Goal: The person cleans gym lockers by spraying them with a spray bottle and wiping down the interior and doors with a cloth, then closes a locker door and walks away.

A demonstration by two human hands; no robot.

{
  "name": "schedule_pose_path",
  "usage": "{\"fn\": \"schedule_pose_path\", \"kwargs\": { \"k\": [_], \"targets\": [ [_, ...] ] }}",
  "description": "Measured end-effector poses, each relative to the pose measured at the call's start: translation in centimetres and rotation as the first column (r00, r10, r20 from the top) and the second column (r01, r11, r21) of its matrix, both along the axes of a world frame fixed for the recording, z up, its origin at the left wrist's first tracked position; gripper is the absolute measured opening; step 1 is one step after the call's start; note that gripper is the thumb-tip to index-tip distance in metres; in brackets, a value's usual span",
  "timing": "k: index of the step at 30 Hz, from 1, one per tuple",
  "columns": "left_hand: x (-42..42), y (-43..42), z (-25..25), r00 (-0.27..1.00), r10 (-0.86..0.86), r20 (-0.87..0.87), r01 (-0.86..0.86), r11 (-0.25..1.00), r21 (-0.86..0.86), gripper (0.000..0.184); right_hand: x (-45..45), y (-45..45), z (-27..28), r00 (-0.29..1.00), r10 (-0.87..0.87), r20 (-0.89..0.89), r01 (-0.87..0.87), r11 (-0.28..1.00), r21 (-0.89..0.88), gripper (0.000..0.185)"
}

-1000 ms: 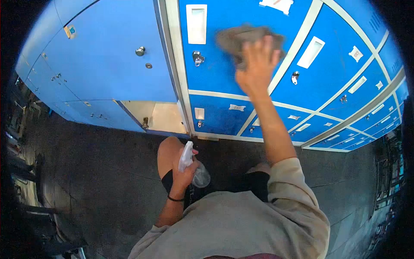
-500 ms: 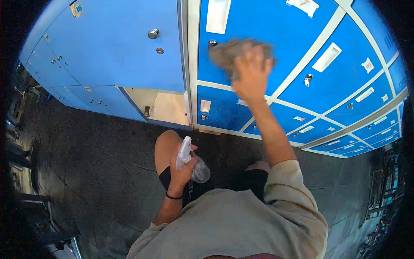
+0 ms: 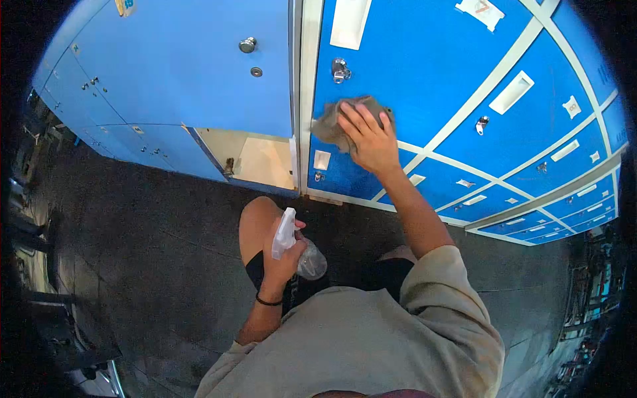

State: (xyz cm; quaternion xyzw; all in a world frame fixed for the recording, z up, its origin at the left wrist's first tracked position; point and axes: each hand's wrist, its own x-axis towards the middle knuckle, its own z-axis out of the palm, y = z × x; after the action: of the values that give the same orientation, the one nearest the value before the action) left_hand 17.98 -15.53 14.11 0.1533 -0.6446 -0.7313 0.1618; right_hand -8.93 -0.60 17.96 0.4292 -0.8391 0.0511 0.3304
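Observation:
Against the lower edge of a bright blue locker door (image 3: 411,73), my right hand (image 3: 375,144) presses a grey-brown cloth (image 3: 334,126), its fingers spread over the top. A metal lock (image 3: 340,70) sits just above the cloth, and a white recessed handle (image 3: 350,23) is higher on that door. Down by my knee, my left hand (image 3: 284,264) is wrapped around a clear spray bottle (image 3: 312,260) with a white trigger head (image 3: 284,232). The palm side of my right hand is hidden.
Paler blue lockers (image 3: 192,66) with round knobs stand to the left. Below them is an open compartment (image 3: 262,159) with a small dark item inside. More bright blue lockers (image 3: 531,119) curve away right. Dark matting (image 3: 166,259) covers the floor, with equipment at both sides.
My right hand has moved the cloth down and slightly left, from beside the lock to the door's lower edge, uncovering the lock. My left hand still holds the spray bottle in about the same place.

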Motion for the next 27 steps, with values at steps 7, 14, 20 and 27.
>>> {"fn": "schedule_pose_path", "kwargs": {
  "k": [7,14,20,27],
  "targets": [
    [0.2,-0.6,-0.8,1.0,0.012,-0.011,-0.011,0.999,0.048,0.034,-2.4,4.9,8.1,0.899,-0.372,-0.231,0.269,0.885,-0.38,0.057],
    [-0.7,-0.1,-1.3,0.996,-0.082,-0.035,0.084,0.995,0.052,0.039,-2.2,1.8,0.7,0.939,-0.177,-0.295,0.178,0.984,-0.024,0.056],
    [-0.2,-0.2,-1.5,0.999,-0.046,0.009,0.045,0.998,0.051,0.045,-2.3,7.6,6.3,0.92,-0.352,-0.171,0.339,0.935,-0.101,0.057],
    [-0.5,-0.2,-1.4,0.993,-0.113,-0.041,0.116,0.989,0.093,0.039,-1.7,3.4,5.4,0.917,-0.365,-0.163,0.328,0.92,-0.215,0.064]
  ]
}}
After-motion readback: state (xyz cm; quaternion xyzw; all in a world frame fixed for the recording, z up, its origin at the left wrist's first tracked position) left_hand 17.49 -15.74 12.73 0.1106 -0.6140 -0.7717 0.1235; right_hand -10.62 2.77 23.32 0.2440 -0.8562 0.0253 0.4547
